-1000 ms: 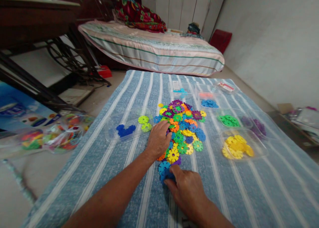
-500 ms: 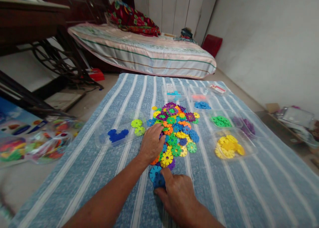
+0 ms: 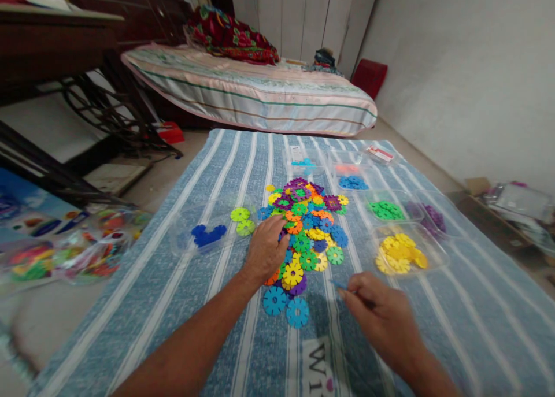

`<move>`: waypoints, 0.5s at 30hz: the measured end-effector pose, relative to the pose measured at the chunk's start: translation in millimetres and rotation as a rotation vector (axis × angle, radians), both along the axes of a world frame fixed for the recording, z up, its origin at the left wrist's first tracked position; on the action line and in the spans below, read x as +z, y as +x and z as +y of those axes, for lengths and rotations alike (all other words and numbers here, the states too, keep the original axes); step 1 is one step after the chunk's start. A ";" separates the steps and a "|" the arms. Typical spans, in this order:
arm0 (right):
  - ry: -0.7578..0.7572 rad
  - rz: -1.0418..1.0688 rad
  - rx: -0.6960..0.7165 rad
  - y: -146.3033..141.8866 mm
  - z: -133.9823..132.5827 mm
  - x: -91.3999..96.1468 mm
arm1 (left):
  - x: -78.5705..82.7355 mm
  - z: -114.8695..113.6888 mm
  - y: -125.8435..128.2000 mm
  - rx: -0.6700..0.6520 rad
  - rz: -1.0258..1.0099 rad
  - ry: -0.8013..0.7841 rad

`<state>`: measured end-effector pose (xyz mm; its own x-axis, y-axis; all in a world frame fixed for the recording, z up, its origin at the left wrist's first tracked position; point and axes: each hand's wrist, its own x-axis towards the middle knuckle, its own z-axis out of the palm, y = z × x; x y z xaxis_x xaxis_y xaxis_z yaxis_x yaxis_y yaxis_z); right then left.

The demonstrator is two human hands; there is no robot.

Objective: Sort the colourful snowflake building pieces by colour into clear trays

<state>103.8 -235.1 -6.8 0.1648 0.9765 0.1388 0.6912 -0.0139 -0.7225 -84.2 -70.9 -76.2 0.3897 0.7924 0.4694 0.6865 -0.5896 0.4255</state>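
a blue piece (image 3: 339, 284) is showing edge-on over the striped cloth (image 3: 451, 333), partly hidden in the right hand (image 3: 381, 307), whose thumb and fingers are pinching it. the left hand (image 3: 266, 244) is resting on the left edge of the disc pile (image 3: 307, 244), covering some; whether it is gripping any, i cannot tell. open cloth is running between pile and clear tub (image 3: 440, 260). both forearms are leaving the view below.

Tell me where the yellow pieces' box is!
In the head view, the clear box of yellow pieces sits right of the colourful pile, just beyond the right hand and nearer than the green pieces.
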 end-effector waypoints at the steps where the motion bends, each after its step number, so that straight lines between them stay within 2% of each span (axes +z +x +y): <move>1: 0.042 -0.030 -0.081 13.4 0.2 4.4 | 0.4 -0.4 0.1 -0.001 -0.004 0.000; 3: 0.087 -0.046 -0.221 36.6 1.3 12.2 | 1.4 -1.2 0.2 -0.003 -0.013 -0.002; 5: 0.080 0.019 -0.300 51.8 2.2 17.2 | 2.3 -1.9 -0.1 -0.003 -0.026 0.002; 11: -0.038 0.394 -0.365 56.2 1.5 16.6 | 3.4 -2.9 -2.6 0.007 -0.055 0.009; 15: -0.047 0.472 -0.364 54.1 2.0 11.2 | 11.1 -4.9 -2.7 -0.002 -0.060 0.034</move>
<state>157.9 -233.2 4.4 0.5231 0.8491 -0.0730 0.2407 -0.2293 -0.9431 -86.9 -75.8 -65.1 0.3612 0.7748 0.5188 0.6594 -0.6057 0.4454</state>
